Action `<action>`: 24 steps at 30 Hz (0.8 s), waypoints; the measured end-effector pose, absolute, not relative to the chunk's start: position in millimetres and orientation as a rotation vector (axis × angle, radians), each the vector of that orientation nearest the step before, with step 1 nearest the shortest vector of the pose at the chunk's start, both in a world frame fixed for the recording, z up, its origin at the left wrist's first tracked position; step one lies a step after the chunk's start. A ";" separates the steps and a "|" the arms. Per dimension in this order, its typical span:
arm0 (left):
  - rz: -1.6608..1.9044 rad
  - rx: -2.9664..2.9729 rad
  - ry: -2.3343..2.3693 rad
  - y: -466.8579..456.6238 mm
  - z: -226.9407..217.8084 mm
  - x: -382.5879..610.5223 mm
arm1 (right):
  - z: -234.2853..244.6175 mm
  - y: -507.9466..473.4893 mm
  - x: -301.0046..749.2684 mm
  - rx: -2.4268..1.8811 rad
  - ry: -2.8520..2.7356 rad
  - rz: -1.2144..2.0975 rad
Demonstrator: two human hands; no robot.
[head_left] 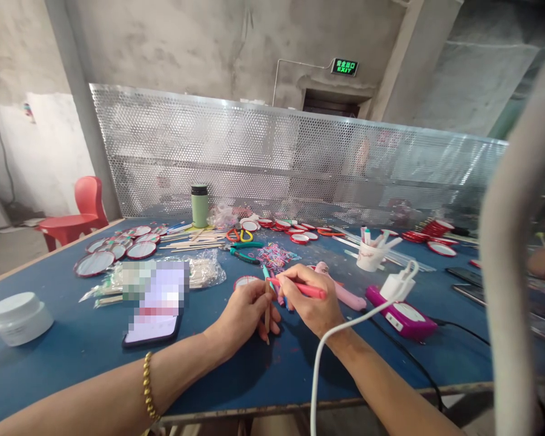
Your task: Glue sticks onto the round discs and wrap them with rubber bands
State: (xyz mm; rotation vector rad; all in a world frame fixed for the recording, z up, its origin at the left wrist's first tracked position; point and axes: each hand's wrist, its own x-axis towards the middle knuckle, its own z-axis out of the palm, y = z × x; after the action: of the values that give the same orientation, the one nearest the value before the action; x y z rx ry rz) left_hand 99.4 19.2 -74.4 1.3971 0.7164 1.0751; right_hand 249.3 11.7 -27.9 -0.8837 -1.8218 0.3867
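My left hand [243,312] pinches a thin wooden stick [267,321] upright over the blue table, its lower end poking out beneath my fingers. In my right hand [315,306] is a red marker pen [309,289], its tip close to the top of the stick; whether they touch I cannot tell. Just beyond my hands lie a teal pen [266,272] and a pile of small coloured rubber bands [277,257]. A round red-rimmed disc [245,281] is partly hidden behind my left hand. A pink object [349,298] lies behind my right hand.
Left of my hands are a phone [157,309], bagged sticks [204,269] and a white jar [20,318]. Pliers [244,254] and a green bottle [200,206] stand farther back. To the right are a cup of pens [370,255], a purple power strip [404,318] and a white cable [318,375].
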 end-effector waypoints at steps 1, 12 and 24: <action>1.072 1.394 0.718 19.3 -74.3 99.3 | -27.9 11.7 249.3 -0.887 -1.820 0.388; 1.072 1.374 0.726 19.4 -73.6 99.8 | -26.3 10.8 249.0 -0.875 -1.808 0.389; 1.070 1.392 0.723 19.1 -73.3 99.7 | -25.0 9.5 247.9 -0.891 -1.807 0.393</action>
State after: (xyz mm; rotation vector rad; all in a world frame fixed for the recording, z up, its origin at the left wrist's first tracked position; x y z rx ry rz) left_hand 99.7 19.1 -73.3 1.3916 0.7226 1.0697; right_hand 247.9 9.5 -25.0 -0.8911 -1.8073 0.3928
